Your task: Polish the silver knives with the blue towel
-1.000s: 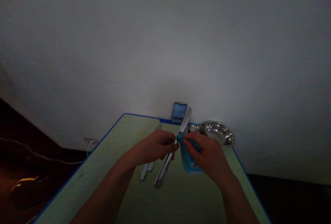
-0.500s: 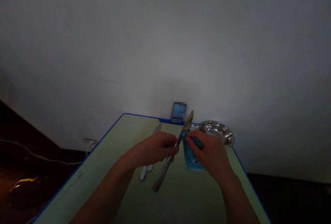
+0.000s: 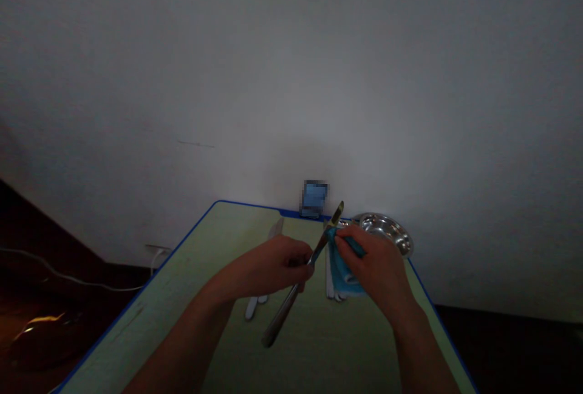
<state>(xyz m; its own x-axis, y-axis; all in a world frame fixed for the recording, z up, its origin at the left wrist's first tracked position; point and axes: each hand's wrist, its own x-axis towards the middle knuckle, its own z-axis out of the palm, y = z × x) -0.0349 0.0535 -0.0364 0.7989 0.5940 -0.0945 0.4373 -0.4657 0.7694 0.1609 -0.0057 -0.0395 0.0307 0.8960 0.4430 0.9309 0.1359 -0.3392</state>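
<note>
My left hand (image 3: pixel 277 268) is shut around the middle of a steel table knife (image 3: pixel 283 313), which slants across the table with its tip up and to the right. My right hand (image 3: pixel 376 263) pinches a blue cloth (image 3: pixel 346 269) against the upper part of the blade. Pale cutlery handles (image 3: pixel 330 285) show beneath the cloth. Two more pieces of cutlery (image 3: pixel 255 304) lie under my left hand, with their middles hidden and a blade end (image 3: pixel 276 227) showing beyond it.
The pale green table (image 3: pixel 159 315) has a blue edge. A shallow steel bowl (image 3: pixel 385 227) sits at its far right corner, with a small metal piece (image 3: pixel 339 223) near it. A pixelated blue object (image 3: pixel 314 197) stands beyond the far edge. A white cable (image 3: pixel 68 278) runs along the dark floor.
The knife has tilted further, its handle swinging down-left and its tip moving right. My right hand and the cloth have moved right along the blade, uncovering pale handles beneath.
</note>
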